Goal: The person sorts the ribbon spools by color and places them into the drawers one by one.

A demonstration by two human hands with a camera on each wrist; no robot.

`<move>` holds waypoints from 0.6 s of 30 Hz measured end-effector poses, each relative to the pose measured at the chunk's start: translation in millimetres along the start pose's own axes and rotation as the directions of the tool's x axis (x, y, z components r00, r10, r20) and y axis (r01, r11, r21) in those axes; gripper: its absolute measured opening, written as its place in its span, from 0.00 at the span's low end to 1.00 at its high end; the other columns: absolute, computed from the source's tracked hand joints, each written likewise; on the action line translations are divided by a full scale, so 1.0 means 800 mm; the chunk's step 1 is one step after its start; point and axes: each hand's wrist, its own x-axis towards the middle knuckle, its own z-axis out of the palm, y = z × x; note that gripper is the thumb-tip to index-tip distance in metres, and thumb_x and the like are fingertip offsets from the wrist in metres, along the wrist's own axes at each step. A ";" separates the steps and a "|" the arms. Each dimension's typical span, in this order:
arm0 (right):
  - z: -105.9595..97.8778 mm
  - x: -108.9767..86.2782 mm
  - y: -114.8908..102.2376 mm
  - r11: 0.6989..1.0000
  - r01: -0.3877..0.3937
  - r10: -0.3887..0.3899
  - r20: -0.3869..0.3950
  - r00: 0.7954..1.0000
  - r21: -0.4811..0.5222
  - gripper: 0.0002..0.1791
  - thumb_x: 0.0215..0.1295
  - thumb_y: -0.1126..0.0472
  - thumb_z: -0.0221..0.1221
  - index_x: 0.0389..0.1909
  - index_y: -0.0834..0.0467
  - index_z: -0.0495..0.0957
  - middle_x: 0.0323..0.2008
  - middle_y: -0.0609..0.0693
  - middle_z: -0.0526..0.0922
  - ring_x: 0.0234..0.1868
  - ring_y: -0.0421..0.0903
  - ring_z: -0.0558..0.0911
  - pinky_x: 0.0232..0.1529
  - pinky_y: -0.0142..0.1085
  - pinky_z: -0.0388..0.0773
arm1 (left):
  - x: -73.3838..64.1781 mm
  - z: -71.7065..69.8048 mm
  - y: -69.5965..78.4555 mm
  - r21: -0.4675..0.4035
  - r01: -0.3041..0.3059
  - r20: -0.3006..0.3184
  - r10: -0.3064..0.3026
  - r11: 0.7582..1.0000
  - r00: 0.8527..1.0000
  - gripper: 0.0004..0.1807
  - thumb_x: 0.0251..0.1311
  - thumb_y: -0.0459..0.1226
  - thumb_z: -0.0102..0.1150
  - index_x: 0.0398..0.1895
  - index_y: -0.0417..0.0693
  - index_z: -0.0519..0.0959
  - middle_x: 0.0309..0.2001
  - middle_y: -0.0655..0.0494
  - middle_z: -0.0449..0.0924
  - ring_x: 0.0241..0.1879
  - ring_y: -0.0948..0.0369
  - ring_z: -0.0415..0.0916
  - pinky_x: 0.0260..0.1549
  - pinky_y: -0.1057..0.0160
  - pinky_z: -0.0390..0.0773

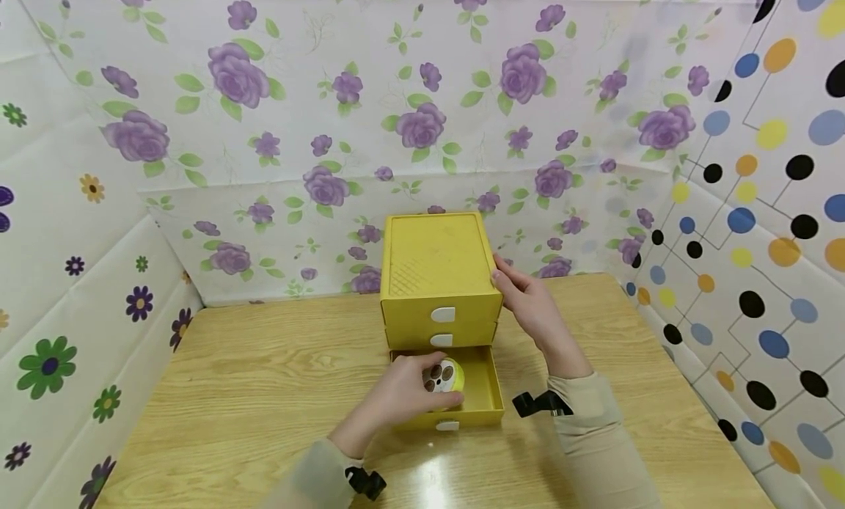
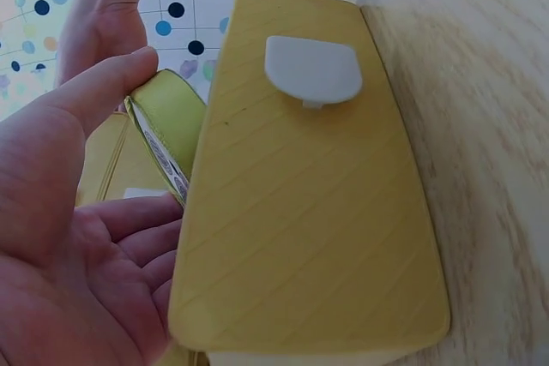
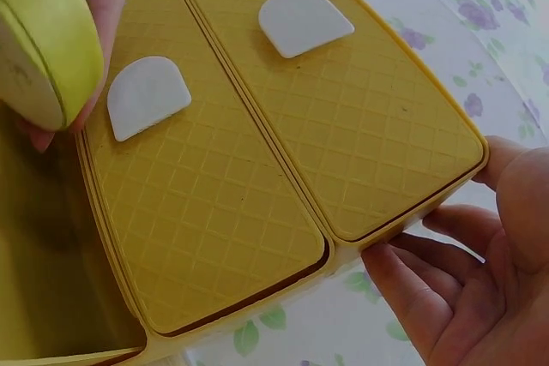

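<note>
Over the pulled-out bottom drawer [image 1: 485,381], my left hand [image 1: 405,392] holds a thick round yellow disc [image 1: 449,377] between thumb and fingers. Its white face carries brown round patches; the left wrist view shows its yellow rim [image 2: 171,113] behind the drawer front [image 2: 300,212]. A pale back side turns toward the right wrist camera. My right hand [image 1: 535,307] rests against the right side of the small yellow drawer cabinet [image 1: 439,252]. In the right wrist view, the fingertips [image 3: 386,263] touch the cabinet's side near its top corner.
Two upper drawers with white tabs [image 3: 150,96] are closed. The cabinet stands toward the back of a wooden table [image 1: 284,377]. Behind it hangs a flowered cloth wall [image 1: 317,127], with a dotted wall [image 1: 759,274] to the right and another flowered wall at left.
</note>
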 end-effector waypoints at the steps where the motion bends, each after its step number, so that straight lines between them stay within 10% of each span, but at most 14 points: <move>1: 0.000 0.000 0.001 1.000 0.002 -0.002 0.000 1.000 0.000 0.35 0.79 0.34 0.56 0.81 0.39 0.65 0.81 0.39 0.63 0.81 0.47 0.62 0.71 0.50 0.75 | 0.001 0.001 0.000 -0.003 0.005 0.003 -0.005 1.000 1.000 0.48 0.60 0.60 0.76 0.73 0.36 0.76 0.15 0.68 0.66 0.15 0.69 0.59 0.18 0.68 0.62; 18: 0.000 0.001 0.002 1.000 0.013 -0.013 -0.005 1.000 -0.008 0.34 0.80 0.34 0.55 0.81 0.39 0.66 0.81 0.39 0.63 0.81 0.46 0.62 0.71 0.50 0.75 | 0.025 0.022 -0.011 0.068 0.067 0.042 -0.070 0.995 0.997 0.47 0.62 0.60 0.74 0.75 0.39 0.75 0.27 0.59 0.81 0.17 0.67 0.63 0.30 0.64 0.73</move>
